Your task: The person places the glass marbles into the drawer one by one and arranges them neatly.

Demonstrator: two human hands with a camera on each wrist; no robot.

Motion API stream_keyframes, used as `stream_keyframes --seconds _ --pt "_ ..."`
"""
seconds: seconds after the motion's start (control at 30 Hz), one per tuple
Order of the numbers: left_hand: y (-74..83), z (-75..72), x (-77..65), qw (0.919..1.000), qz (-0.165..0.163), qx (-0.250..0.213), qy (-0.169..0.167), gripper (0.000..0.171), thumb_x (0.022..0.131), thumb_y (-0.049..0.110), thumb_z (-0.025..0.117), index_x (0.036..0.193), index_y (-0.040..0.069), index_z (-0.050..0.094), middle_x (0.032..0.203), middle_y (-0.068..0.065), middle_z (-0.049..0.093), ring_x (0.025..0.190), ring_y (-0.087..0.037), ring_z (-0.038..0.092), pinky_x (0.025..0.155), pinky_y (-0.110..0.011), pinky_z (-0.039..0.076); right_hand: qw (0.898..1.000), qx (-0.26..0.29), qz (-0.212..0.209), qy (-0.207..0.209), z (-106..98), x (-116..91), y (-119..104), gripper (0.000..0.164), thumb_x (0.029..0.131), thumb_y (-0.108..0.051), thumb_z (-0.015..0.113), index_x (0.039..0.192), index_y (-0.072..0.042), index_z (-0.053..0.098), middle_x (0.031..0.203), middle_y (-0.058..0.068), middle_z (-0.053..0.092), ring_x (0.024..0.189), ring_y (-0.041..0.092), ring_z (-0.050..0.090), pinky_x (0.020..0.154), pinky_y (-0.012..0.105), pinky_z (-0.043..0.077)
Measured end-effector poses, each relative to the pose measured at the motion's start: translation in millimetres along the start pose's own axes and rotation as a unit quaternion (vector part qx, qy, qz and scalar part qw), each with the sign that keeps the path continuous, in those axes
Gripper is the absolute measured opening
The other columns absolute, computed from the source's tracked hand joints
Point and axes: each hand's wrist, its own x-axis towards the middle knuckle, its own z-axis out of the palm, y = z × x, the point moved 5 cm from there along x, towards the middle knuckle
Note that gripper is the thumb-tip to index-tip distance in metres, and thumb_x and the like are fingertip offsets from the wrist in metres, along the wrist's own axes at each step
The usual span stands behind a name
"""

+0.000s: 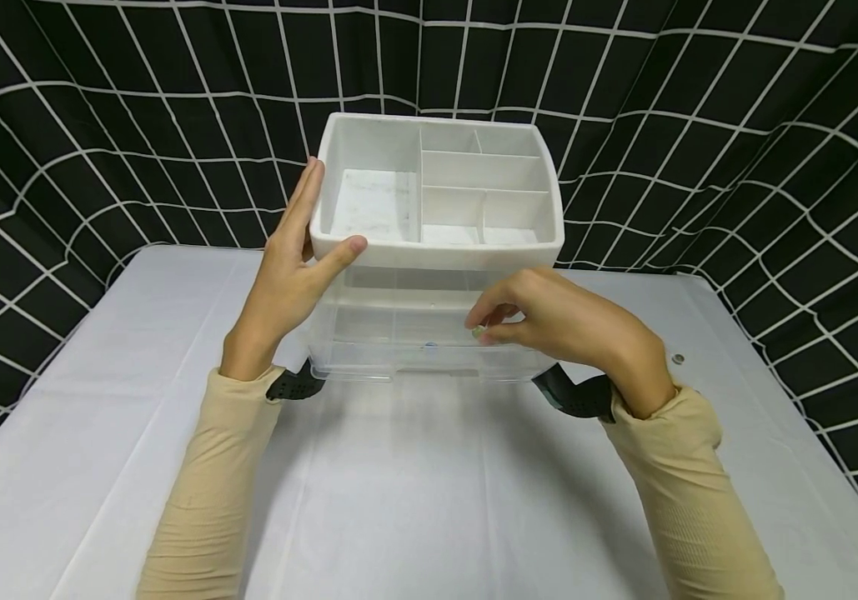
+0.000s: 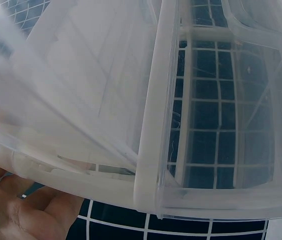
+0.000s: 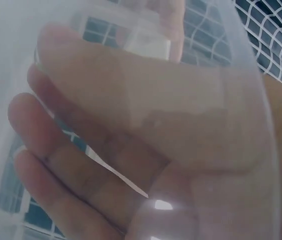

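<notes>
A white desktop organizer (image 1: 436, 254) with divided top compartments stands on the table. Its clear drawer (image 1: 368, 354) is pulled out at the front. My left hand (image 1: 286, 258) grips the organizer's left side, thumb over the front rim and fingers along the side wall. Over the right part of the drawer, my right hand (image 1: 549, 317) pinches a small pale-green object (image 1: 479, 332) between thumb and fingers; its kind is too small to make out. A tiny blue thing (image 1: 430, 345) shows in the drawer. In the right wrist view, clear plastic covers much of the right hand (image 3: 121, 115).
A small round metallic object (image 1: 678, 358) lies on the white-covered table (image 1: 398, 500), right of my right wrist. Black cloth with a white grid (image 1: 211, 125) hangs behind and at both sides.
</notes>
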Motion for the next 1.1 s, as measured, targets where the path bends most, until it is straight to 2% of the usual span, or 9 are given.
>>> stream_keyframes --seconds 0.27,0.57,0.87,1.1 --pt "0.6 0.3 -0.4 1.0000 -0.002 0.005 0.001 0.083 0.095 0.020 0.068 0.159 0.028 0.016 0.166 0.017 0.007 0.143 -0.014 0.036 0.100 -0.020 0.045 1.000 0.017 0.007 -0.016 2.8 3.1 0.5 0.015 0.090 -0.011 0.073 0.103 -0.012 0.077 0.102 -0.002 0.076 0.097 0.014 0.070 0.088 0.037 0.055" --pt "0.6 0.5 -0.6 1.0000 -0.001 0.004 0.002 0.083 0.095 0.020 0.068 0.159 0.027 0.017 0.166 0.017 0.008 0.140 -0.015 0.041 0.098 -0.018 0.045 1.000 0.015 0.014 -0.013 3.4 4.1 3.5 0.016 0.088 -0.012 0.075 0.103 -0.013 0.077 0.101 -0.004 0.076 0.097 0.014 0.070 0.088 0.036 0.055" --pt "0.7 1.0 -0.4 1.0000 0.001 -0.001 0.002 0.083 0.095 0.018 0.068 0.159 0.026 0.017 0.166 0.015 0.008 0.141 -0.016 0.039 0.100 -0.021 0.046 1.000 0.001 0.002 0.029 -1.0 -3.7 2.7 0.017 0.089 -0.009 0.074 0.106 -0.011 0.077 0.102 0.000 0.076 0.097 0.015 0.068 0.086 0.040 0.056" --pt "-0.5 0.1 -0.3 1.0000 0.001 0.001 0.004 0.083 0.094 0.019 0.068 0.159 0.027 0.017 0.166 0.016 0.008 0.139 -0.016 0.041 0.099 -0.022 0.046 0.997 -0.006 -0.018 0.074 -7.8 -18.7 1.5 0.019 0.089 -0.011 0.074 0.108 -0.009 0.076 0.106 0.002 0.076 0.101 0.017 0.070 0.086 0.038 0.056"
